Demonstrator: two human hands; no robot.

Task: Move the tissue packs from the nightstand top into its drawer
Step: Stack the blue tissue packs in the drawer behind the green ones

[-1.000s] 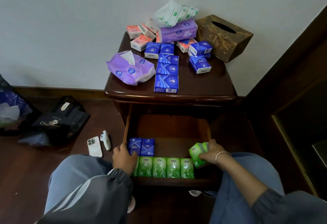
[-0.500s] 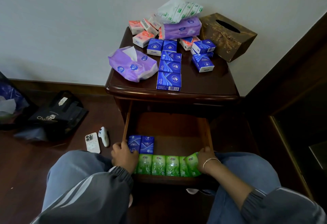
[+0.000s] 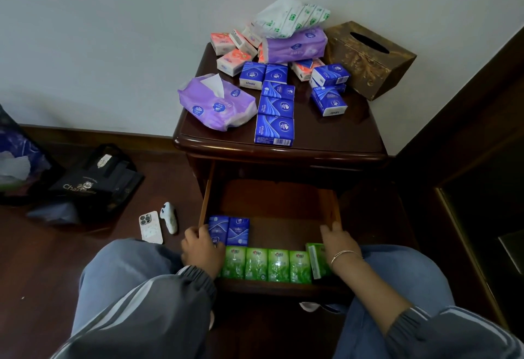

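In the open drawer (image 3: 336,211) my left hand (image 3: 202,251) curls round a blue pack (image 3: 219,229) and my right hand (image 3: 337,242) lies flat on the tilted green pack (image 3: 318,261), while the remaining packs wait far up on the nightstand top (image 3: 326,137), the nearest blue one (image 3: 274,130) roughly between both hands, its column running near-to-far.

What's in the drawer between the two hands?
A row of small green tissue packs standing side by side in the open wooden drawer, running from the left hand to the right hand. The head view shows it.

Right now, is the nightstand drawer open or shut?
Open: the drawer is pulled out, with green packs and two blue packs showing inside.
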